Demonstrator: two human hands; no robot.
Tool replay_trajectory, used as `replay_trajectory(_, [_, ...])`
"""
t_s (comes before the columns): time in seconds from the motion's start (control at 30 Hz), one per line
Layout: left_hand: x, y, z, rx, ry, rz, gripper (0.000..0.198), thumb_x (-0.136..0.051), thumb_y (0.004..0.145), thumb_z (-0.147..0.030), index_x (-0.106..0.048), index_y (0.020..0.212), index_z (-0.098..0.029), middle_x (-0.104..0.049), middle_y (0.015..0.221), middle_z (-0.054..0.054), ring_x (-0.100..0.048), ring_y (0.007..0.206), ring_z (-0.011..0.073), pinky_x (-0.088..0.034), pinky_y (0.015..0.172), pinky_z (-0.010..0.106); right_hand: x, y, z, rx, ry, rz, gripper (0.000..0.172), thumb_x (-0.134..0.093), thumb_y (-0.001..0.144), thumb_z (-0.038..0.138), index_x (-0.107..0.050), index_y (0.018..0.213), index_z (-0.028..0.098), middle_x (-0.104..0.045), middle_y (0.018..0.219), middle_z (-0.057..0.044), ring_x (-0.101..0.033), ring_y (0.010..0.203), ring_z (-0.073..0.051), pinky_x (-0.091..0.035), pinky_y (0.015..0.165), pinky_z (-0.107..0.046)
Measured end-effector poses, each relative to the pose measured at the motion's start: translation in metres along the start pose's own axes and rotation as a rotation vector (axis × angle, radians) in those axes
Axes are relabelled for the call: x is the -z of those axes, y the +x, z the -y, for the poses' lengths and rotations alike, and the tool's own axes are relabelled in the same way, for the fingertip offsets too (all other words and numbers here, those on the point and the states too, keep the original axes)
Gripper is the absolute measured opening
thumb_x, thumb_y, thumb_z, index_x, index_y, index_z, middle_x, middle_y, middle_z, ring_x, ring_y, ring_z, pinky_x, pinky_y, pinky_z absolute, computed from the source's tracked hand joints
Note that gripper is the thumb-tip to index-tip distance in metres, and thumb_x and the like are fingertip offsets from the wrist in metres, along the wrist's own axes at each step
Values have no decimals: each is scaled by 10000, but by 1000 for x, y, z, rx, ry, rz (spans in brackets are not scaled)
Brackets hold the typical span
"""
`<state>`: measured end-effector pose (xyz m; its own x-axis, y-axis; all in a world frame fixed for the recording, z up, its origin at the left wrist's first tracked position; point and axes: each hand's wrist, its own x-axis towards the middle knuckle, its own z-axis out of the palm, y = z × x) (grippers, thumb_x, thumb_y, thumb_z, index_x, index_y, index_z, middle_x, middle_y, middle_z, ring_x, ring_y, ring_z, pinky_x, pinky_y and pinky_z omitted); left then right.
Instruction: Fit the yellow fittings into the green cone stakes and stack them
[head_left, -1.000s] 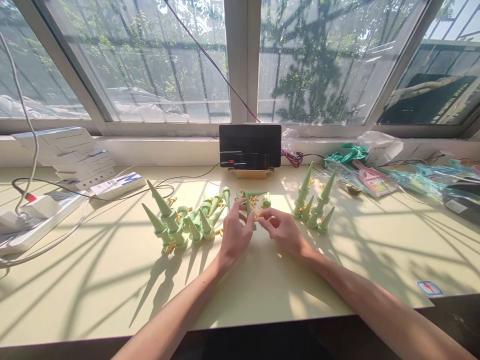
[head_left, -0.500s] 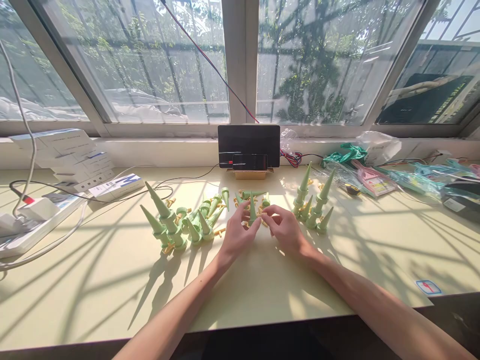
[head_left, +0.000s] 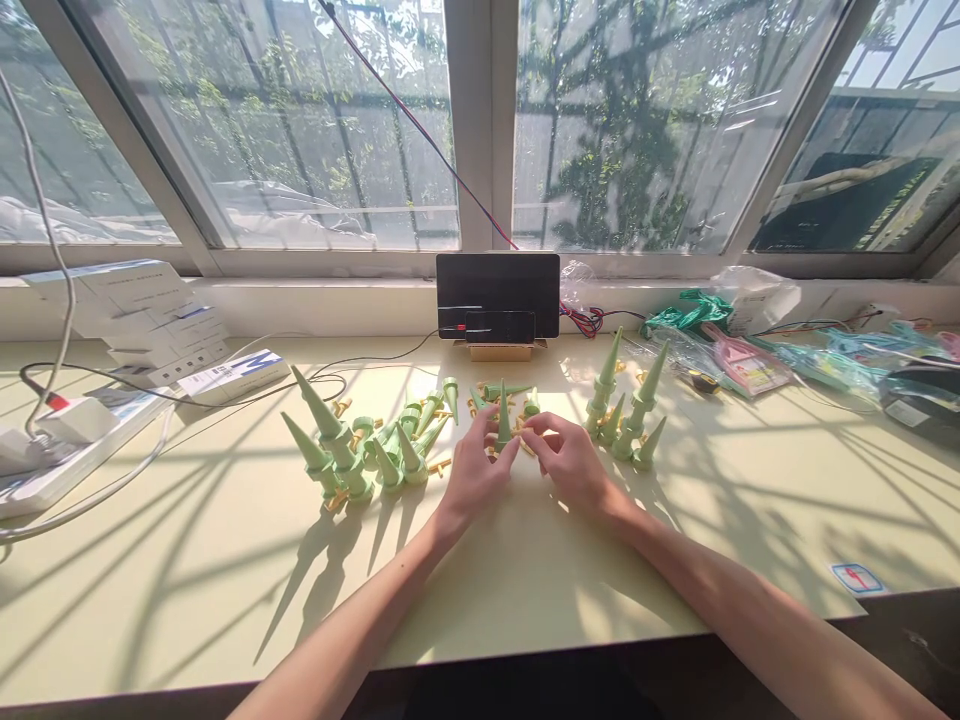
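Observation:
My left hand (head_left: 478, 470) is closed around the base of a green cone-shaped watering spike (head_left: 504, 412), which stands upright with its point up. Close against it on the right, my right hand (head_left: 574, 462) pinches a small yellow valve piece (head_left: 519, 427) beside the spike's base. Fingers partly hide that piece, so I cannot tell whether it sits in the spike. Behind my hands lie more green spikes (head_left: 506, 387) and yellow pieces. To the left is a group of green spikes (head_left: 411, 455), some standing, some lying. Several others (head_left: 643, 400) stand to the right of my right hand.
A black tablet (head_left: 498, 280) on a cardboard stand is at the back against the window ledge. White boxes (head_left: 232, 373) and a power strip (head_left: 75, 440) with cables are at the left. Plastic-bagged items (head_left: 750, 360) lie at the back right.
Both hands stay almost in place around the spike, with only slight finger movement at its base. The view has tilted a little.

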<state>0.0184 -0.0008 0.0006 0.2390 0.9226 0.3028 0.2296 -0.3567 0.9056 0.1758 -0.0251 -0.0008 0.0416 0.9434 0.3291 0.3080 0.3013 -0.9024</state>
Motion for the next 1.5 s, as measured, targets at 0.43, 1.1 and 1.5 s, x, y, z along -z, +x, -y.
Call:
replay_trajectory(0.43, [-1,-2,-6,-9,11,32,400,-604,866,-322,-538,1245,-214,-642,1058,91,-623,856,176,-571,507,224,1,1,0,-33,17,34,282,-555,915,469,-625,881,198,-647,742,-19,-515,469,-125,-402,440,-265])
replay_trajectory(1.1, [-1,-3,-5,12,54,45,438,-595,867,-358,-532,1271,-200,-613,1085,114,-607,928,213,-569,513,239,-1,2,-1,-38,-69,18,416,-495,932,543,-539,699,201,-479,552,34,-466,473,-133,-348,474,-268])
replay_trajectory(1.5, [-2,-6,-4,9,49,56,427,-583,887,-347,-524,1290,-218,-615,1085,99,-636,876,193,-560,515,228,0,3,-2,-57,-145,29,501,-440,946,559,-521,607,199,-452,460,30,-424,444,-130,-331,497,-267])
